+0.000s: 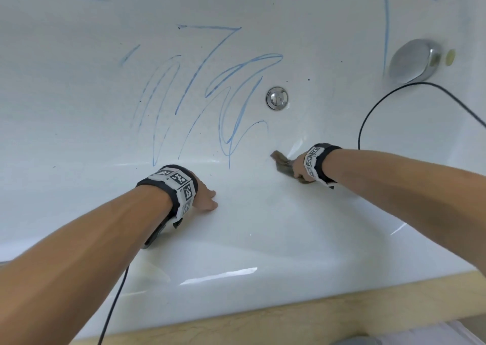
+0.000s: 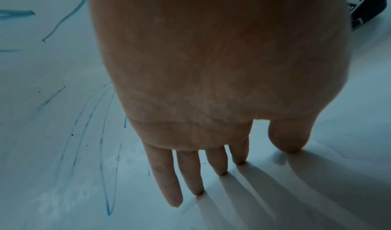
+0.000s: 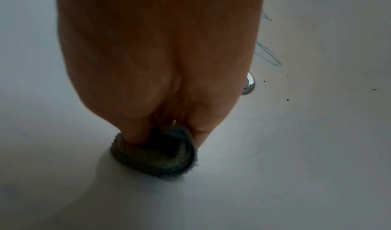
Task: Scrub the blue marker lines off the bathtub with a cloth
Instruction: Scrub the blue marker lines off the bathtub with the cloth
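White bathtub (image 1: 263, 226), blue marker lines (image 1: 200, 94) scrawled mid-floor, more cut off at the far edge. One drain (image 1: 277, 98). One cloth (image 1: 282, 164), bunched in the right hand (image 1: 298, 169), fingers hidden. Left hand (image 2: 211, 83) flat, fingers straight on the tub.

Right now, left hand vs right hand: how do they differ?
The left hand lies with straight fingers on the bathtub and holds nothing; the right hand has a grip on a bunched cloth. Left sits beside the blue marker lines; right sits nearer the drain plug. Both wear tagged wristbands.
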